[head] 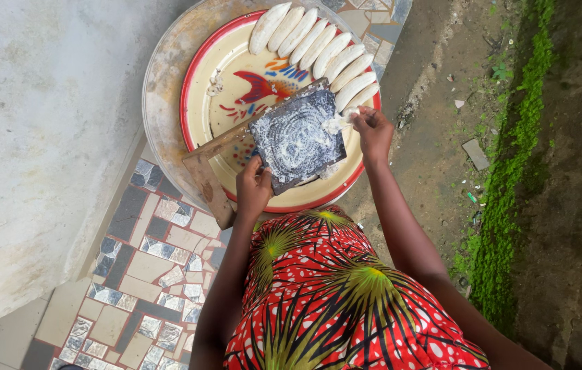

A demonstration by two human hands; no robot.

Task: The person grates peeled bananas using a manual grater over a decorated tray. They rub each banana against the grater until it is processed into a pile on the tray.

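Mosaic floor underlies the tray [203, 75], where the grater [296, 139] is best steadied by the gripping left hand [252, 189] while the right hand [373, 129], closed on a peeled piece [337, 123], is kept clear of the teeth.

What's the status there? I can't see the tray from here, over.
Left hand steadies the grater board. Right hand presses a peeled white piece onto it. Peeled pieces line the tray's far rim. Nothing in the way.

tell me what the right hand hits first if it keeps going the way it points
Likely the grater: the right hand points left, pressing a peeled piece at its edge. Depth is unclear from above.
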